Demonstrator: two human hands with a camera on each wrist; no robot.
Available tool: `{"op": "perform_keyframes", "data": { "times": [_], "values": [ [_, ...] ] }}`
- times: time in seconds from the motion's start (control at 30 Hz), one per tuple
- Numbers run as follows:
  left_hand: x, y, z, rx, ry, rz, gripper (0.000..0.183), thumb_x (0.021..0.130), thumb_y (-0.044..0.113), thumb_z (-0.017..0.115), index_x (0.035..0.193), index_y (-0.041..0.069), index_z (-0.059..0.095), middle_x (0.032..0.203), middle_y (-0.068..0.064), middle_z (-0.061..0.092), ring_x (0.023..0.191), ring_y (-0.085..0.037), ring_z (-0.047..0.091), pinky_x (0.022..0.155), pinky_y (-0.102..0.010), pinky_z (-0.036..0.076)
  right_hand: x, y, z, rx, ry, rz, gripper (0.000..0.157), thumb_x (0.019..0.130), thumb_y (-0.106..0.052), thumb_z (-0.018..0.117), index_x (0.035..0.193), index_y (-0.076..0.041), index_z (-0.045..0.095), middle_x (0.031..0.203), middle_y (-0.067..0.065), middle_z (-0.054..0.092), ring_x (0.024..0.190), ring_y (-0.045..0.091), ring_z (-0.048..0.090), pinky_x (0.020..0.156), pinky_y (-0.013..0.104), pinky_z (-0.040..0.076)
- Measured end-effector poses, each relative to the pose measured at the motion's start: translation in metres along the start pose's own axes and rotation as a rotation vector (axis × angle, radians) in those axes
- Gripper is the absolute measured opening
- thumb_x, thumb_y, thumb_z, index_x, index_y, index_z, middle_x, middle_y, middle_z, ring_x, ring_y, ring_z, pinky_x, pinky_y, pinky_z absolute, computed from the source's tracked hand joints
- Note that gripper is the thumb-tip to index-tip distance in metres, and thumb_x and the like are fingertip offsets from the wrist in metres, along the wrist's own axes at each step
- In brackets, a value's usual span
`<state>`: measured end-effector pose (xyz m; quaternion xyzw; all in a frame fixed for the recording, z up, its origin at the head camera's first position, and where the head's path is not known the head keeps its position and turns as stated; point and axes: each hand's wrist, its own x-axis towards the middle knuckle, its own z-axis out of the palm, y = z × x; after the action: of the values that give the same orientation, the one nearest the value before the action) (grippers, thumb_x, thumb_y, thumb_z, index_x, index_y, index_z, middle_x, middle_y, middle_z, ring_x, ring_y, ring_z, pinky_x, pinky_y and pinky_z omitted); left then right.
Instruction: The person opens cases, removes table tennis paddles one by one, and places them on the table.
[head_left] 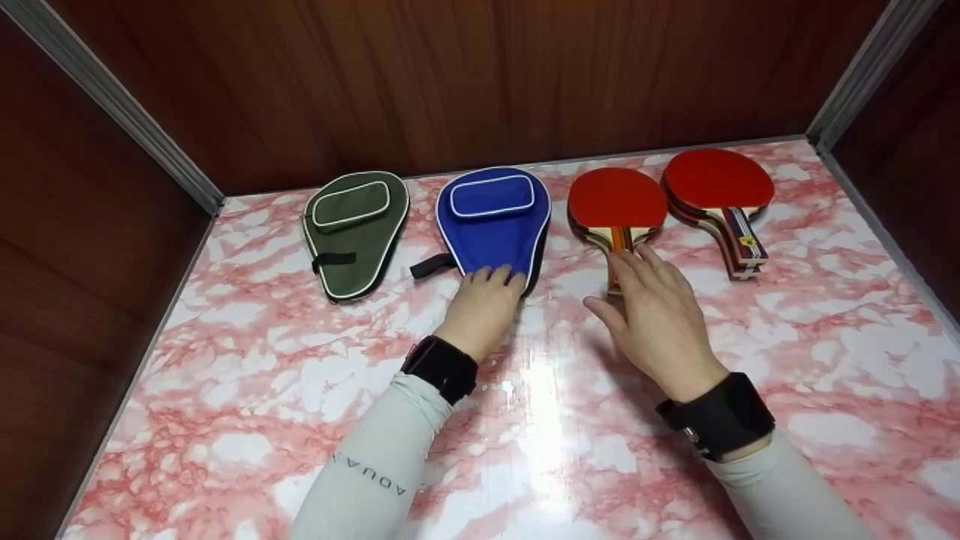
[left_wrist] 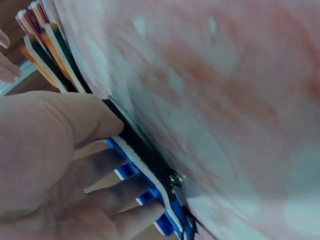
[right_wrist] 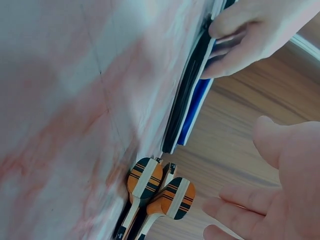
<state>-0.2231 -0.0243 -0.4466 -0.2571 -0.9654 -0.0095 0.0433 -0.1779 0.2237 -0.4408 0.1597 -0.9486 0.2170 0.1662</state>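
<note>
In the head view, a blue table tennis bat case [head_left: 491, 232] with white piping lies flat, its narrow end toward me. My left hand [head_left: 484, 311] holds that narrow end, fingers over the top. The left wrist view shows the thumb against the black zipper [left_wrist: 145, 150] along the case's side. My right hand [head_left: 660, 315] hovers with fingers spread over the handles of a stacked pair of red table tennis bats [head_left: 616, 196]. In the right wrist view, the striped handle ends [right_wrist: 179, 198] sit apart from that hand's fingers.
An olive green bat case [head_left: 356, 232] lies to the left of the blue one. Another stacked pair of red bats [head_left: 718, 178] lies at the far right. Wooden panels [head_left: 480, 82] close off the back and sides of the pink marbled table [head_left: 262, 405].
</note>
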Motion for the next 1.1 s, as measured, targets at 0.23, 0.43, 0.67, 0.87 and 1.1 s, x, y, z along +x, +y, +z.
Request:
{"op": "perform_keyframes", "data": {
  "times": [0.23,0.43,0.67,0.87,1.1],
  "values": [
    [0.009,-0.007,0.003,-0.041,0.022,0.005,0.036,0.112,0.005,0.053,0.146,0.003,0.065,0.15,-0.023,0.063,0.137,-0.046,0.061,0.116,-0.06,0.047,0.001,0.002,0.0,0.006,-0.007,0.0,0.071,0.107,-0.039,0.072,0.156,0.009,0.054,0.158,0.033,0.053,0.155,0.052,0.038,0.128,0.066,0.023],
    [0.01,-0.011,0.005,-0.062,0.054,-0.005,0.035,0.11,0.006,0.058,0.144,0.004,0.066,0.149,-0.022,0.064,0.136,-0.046,0.061,0.115,-0.061,0.047,0.003,0.003,0.002,0.012,-0.013,-0.012,0.072,0.107,-0.039,0.073,0.157,0.008,0.053,0.159,0.033,0.053,0.156,0.052,0.038,0.128,0.066,0.023],
    [0.013,-0.013,0.008,-0.061,0.071,-0.024,0.035,0.11,0.009,0.061,0.144,0.004,0.066,0.15,-0.022,0.064,0.137,-0.046,0.06,0.116,-0.061,0.046,0.006,0.003,0.004,0.017,-0.011,-0.024,0.071,0.107,-0.04,0.073,0.156,0.008,0.054,0.159,0.032,0.053,0.156,0.051,0.037,0.128,0.066,0.023],
    [0.015,-0.011,0.01,-0.074,0.041,-0.057,0.041,0.112,0.011,0.059,0.151,0.005,0.063,0.156,-0.021,0.06,0.143,-0.045,0.056,0.12,-0.062,0.042,0.006,0.006,0.005,0.026,-0.023,-0.021,0.072,0.107,-0.039,0.073,0.157,0.008,0.053,0.159,0.032,0.053,0.157,0.05,0.036,0.129,0.065,0.022],
    [0.005,-0.002,0.014,-0.133,0.089,-0.151,0.062,0.111,0.028,0.066,0.166,0.006,0.048,0.171,-0.02,0.044,0.159,-0.046,0.038,0.128,-0.062,0.028,0.003,0.014,0.004,0.027,-0.007,-0.021,0.071,0.106,-0.037,0.075,0.156,0.008,0.054,0.159,0.032,0.053,0.157,0.051,0.037,0.129,0.065,0.022]
  ]
}}
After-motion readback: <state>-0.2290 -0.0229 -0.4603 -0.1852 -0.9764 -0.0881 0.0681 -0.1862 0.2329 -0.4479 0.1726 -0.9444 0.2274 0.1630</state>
